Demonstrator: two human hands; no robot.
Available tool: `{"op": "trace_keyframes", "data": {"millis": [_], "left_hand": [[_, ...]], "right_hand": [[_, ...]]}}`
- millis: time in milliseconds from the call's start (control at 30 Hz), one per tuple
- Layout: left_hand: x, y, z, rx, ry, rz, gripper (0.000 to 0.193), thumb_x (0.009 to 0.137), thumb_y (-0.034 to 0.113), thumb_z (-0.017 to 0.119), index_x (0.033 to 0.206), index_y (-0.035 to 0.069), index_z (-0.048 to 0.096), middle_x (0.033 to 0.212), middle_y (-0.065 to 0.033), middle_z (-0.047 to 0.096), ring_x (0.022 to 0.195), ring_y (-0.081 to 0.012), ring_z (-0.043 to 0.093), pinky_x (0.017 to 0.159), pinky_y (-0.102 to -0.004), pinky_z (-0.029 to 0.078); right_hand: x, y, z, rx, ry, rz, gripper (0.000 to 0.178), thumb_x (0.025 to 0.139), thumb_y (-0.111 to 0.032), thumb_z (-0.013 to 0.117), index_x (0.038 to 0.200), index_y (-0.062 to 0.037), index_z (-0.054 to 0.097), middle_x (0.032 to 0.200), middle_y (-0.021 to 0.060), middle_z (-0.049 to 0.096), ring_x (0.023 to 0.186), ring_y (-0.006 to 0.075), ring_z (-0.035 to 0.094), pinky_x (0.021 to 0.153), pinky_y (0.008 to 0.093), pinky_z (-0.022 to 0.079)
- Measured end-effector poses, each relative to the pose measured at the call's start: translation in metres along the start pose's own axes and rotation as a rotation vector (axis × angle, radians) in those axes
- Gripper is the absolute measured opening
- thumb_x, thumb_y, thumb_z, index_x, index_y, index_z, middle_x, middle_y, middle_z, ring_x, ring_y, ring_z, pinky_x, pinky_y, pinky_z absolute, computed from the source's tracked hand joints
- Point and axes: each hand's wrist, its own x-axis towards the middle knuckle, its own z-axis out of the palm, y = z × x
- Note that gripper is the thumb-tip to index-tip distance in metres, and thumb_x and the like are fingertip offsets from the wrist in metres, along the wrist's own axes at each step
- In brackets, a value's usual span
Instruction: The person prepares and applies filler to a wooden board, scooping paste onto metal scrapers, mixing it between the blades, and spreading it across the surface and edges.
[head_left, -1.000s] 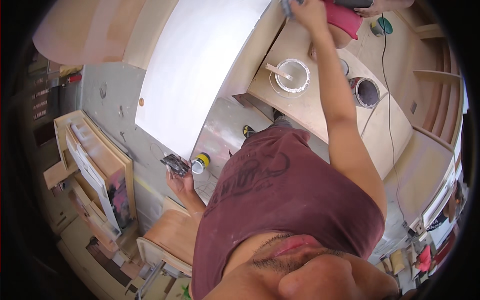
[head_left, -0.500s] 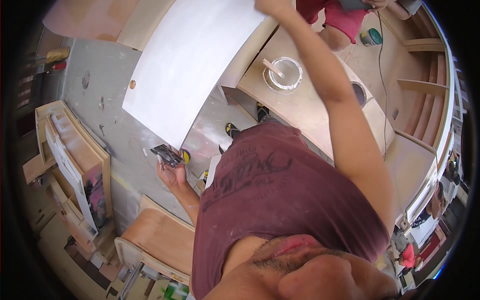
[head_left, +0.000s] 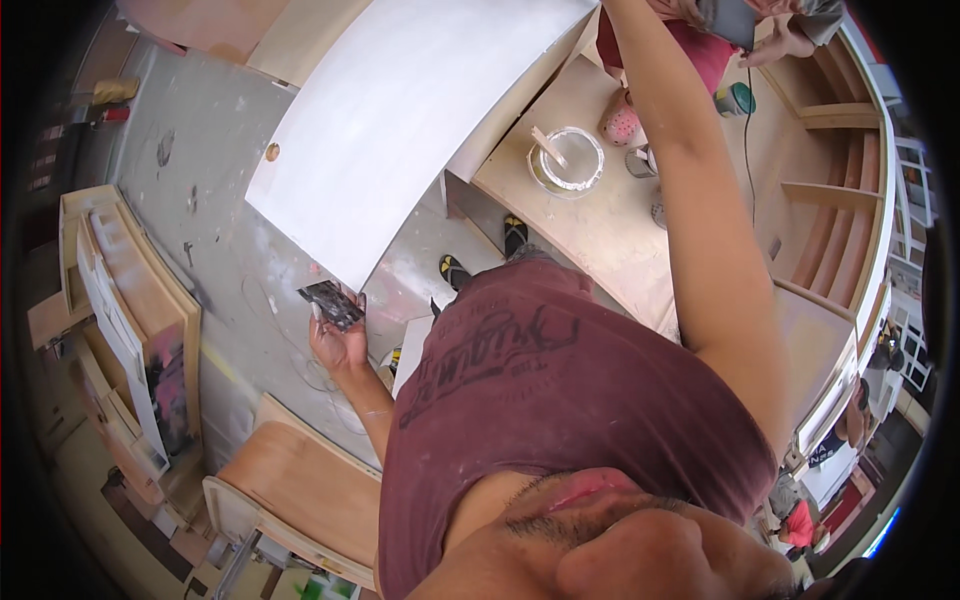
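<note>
My left hand [head_left: 342, 348] grips a dark flat piece with pale smears [head_left: 333, 304], close to the near corner of a large white panel [head_left: 400, 110]. Its fingers are wrapped on the edge of that piece; what it exactly is I cannot make out. My right arm [head_left: 690, 170] stretches up and away past the panel's far right end, and its hand is cut off by the upper edge of the picture. Between the panel and this arm stands a white-rimmed tub [head_left: 567, 162] with a wooden stick [head_left: 548, 146] in it, on a light wooden board.
At the top right is another person [head_left: 780, 35] holding something dark, with a pink clog [head_left: 620, 120] below. A green can [head_left: 736, 99] and a dark cord [head_left: 750, 150] lie beyond my arm. Wooden cabinet parts [head_left: 150, 330] stand at left, a wooden piece [head_left: 300, 480] nearer, open shelving [head_left: 840, 190] at right.
My right arm has reached farther up, taking its hand out of the picture. The view has shifted slightly. A pink clog and a small can now show beside the arm. My left hand keeps its hold.
</note>
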Motion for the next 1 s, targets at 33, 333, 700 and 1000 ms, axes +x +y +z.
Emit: {"op": "trace_keyframes", "data": {"millis": [33,333,700,1000], "left_hand": [[-0.001,-0.001,0.002,-0.002,0.000,-0.001,0.037,0.094,0.028,0.047,0.122,0.006,0.056,0.121,-0.0143,0.061,0.107,-0.0325,0.058,0.096,-0.0518,0.039],[0.002,0.000,-0.008,-0.026,-0.027,-0.002,0.037,0.094,0.030,0.048,0.121,0.006,0.056,0.120,-0.0142,0.061,0.108,-0.0303,0.057,0.099,-0.0512,0.036],[0.000,0.002,-0.004,-0.018,-0.003,-0.025,0.034,0.094,0.028,0.050,0.118,0.006,0.058,0.113,-0.0121,0.063,0.099,-0.0292,0.060,0.093,-0.0504,0.041],[0.001,-0.001,0.011,0.035,0.017,0.035,0.034,0.094,0.028,0.049,0.116,0.004,0.058,0.116,-0.0133,0.062,0.102,-0.0290,0.059,0.091,-0.0494,0.043]], "right_hand": [[0.005,0.002,0.006,-0.001,-0.034,0.014,0.023,0.077,-0.011,0.053,0.088,-0.0022,0.071,0.093,0.0213,0.069,0.090,0.0324,0.068,0.077,0.0418,0.054],[-0.137,-0.102,0.022,0.031,-0.071,-0.311,0.026,0.084,-0.016,0.051,0.102,-0.0129,0.069,0.101,0.0140,0.069,0.092,0.0322,0.068,0.079,0.0450,0.054],[-0.017,0.064,-0.032,0.051,-0.024,-0.011,0.026,0.081,-0.022,0.056,0.097,-0.0104,0.072,0.099,0.0166,0.069,0.095,0.0303,0.066,0.083,0.0408,0.052],[-0.100,-0.035,-0.001,-0.111,-0.122,-0.079,0.024,0.081,-0.009,0.052,0.096,-0.0001,0.069,0.096,0.0192,0.069,0.089,0.0304,0.068,0.075,0.0386,0.055]]}}
